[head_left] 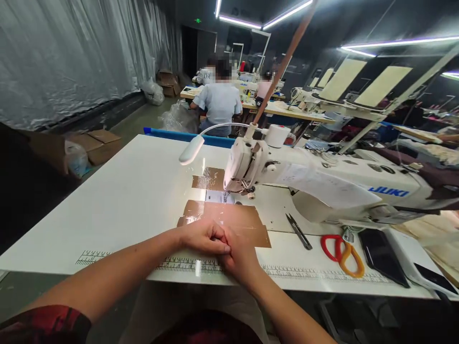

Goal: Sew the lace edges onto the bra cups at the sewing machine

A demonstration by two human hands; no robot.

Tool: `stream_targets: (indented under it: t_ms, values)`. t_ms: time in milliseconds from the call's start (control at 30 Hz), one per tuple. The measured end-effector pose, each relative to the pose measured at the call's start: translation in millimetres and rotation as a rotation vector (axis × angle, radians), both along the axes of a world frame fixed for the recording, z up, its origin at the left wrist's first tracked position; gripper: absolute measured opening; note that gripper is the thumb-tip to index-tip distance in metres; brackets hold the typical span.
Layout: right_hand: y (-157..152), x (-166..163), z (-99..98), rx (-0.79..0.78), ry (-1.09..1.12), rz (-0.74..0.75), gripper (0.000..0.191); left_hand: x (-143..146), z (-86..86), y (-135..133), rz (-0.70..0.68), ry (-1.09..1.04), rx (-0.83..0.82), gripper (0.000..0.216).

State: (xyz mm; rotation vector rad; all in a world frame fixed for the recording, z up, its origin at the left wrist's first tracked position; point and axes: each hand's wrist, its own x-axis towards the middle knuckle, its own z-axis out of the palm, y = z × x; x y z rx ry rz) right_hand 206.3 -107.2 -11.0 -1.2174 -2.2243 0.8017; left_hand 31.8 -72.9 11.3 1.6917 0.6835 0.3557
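My left hand [202,237] and my right hand [238,253] are clasped together at the front of the white sewing table [143,191]. Both are closed, fingers folded against each other, and no object shows in them. They rest over the lower edge of a brown taped sheet [229,215] stuck to the tabletop. Just beyond it are the needle area and the head of a white sewing machine [244,167]. A smaller brown piece [208,178] lies on the far side of the needle plate.
To the right lie thread snips [299,231], scissors with red and orange handles [342,255] and a dark phone [383,255]. A printed ruler [287,272] runs along the front edge. A small lamp [191,150] hangs over the table. Co-workers [220,102] sit at machines ahead.
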Motion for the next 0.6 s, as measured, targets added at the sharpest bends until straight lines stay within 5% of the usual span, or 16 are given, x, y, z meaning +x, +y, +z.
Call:
stream_targets:
  t_ms: [333,467,600]
  values:
    - [15.2,8.8,3.4,-0.069,0.065,0.188,0.032,-2.0,-1.4,-13.8,0.046,0.032,0.426,0.023]
    - [19.2,13.9,0.1,0.018,0.188,0.096,0.023,-7.2,-0.6,-12.6,0.028,-0.049,0.426,0.015]
    - [37.2,16.9,3.4,0.153,0.099,0.033,0.024,-10.5,-4.8,-7.1,0.196,-0.023,0.517,0.013]
